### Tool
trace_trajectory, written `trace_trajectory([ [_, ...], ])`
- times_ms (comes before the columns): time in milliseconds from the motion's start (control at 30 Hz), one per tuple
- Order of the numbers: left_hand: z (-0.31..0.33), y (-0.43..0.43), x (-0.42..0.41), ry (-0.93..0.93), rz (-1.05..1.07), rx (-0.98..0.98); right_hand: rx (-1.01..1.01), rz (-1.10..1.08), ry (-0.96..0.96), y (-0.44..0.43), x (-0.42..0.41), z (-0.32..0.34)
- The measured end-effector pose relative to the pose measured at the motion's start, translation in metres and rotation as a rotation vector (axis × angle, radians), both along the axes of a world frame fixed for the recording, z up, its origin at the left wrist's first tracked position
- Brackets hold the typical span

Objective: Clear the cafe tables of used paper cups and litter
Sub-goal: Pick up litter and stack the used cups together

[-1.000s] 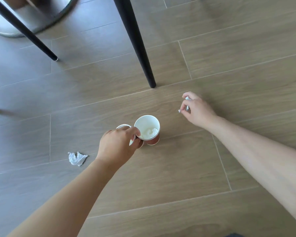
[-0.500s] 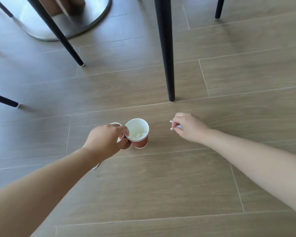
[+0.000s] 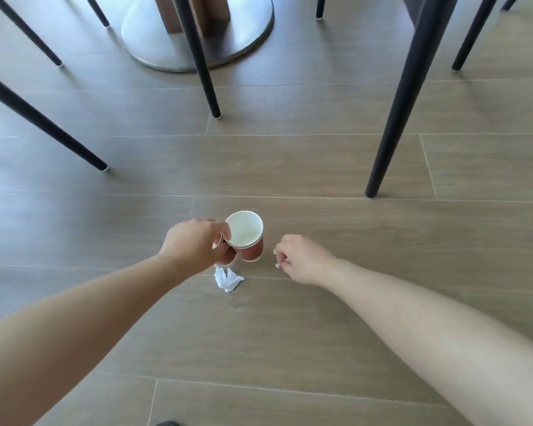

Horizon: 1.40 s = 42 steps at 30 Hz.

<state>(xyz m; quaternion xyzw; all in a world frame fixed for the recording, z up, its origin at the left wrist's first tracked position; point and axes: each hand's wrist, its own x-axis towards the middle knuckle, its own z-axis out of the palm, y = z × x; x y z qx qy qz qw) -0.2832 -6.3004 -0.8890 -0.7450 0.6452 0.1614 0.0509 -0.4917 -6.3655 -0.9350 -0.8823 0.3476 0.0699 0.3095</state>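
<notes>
**Q:** why carry 2 red cups (image 3: 245, 233) together?
**Me:** my left hand (image 3: 194, 244) clamps both so my right hand (image 3: 305, 259), pinching a scrap (image 3: 278, 265), can grab the tissue (image 3: 227, 279) on the floor (image 3: 290, 348) at their 6 o'clock.

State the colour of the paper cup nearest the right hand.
The cup is reddish-brown outside, white inside, seen in the head view.

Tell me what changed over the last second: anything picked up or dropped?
Nothing picked up or dropped. The left hand, gripping the paper cups, has shifted left, so the crumpled tissue, earlier off to its left, now shows just below the cups. The right hand has drawn closer to the cups. Unchanged: the right still pinches a small white scrap; the tissue stays on the floor.
</notes>
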Motion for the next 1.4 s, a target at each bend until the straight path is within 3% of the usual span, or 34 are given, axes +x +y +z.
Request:
trace_trajectory([
  [467, -0.023, 0.074, 0.072, -0.028, 0.238, 0.02, 0.002, 0.169, -0.062, 0.051, 0.079, -0.048],
  [633, -0.03, 0.072, 0.072, -0.018, 0.233, -0.009, -0.013, 0.365, 0.034, 0.056, 0.089, -0.058],
  [767, -0.031, 0.07, 0.069, -0.001, 0.224, -0.022, 0.024, 0.361, 0.086, 0.055, 0.082, -0.066],
  [900, -0.03, 0.072, 0.065, -0.005, 0.195, -0.007, 0.1, 0.193, 0.027, 0.046, 0.065, -0.065],
  [1033, -0.027, 0.067, 0.062, -0.028, 0.18, 0.004, 0.169, -0.343, -0.344, 0.026, 0.077, -0.037],
  [1100, -0.024, 0.061, 0.058, -0.032, 0.184, 0.013, 0.197, -0.486, -0.472, 0.018, 0.087, -0.018],
  [1400, -0.013, 0.042, 0.027, -0.025, 0.103, 0.003, 0.143, -0.192, -0.417, 0.022, 0.086, 0.023],
])
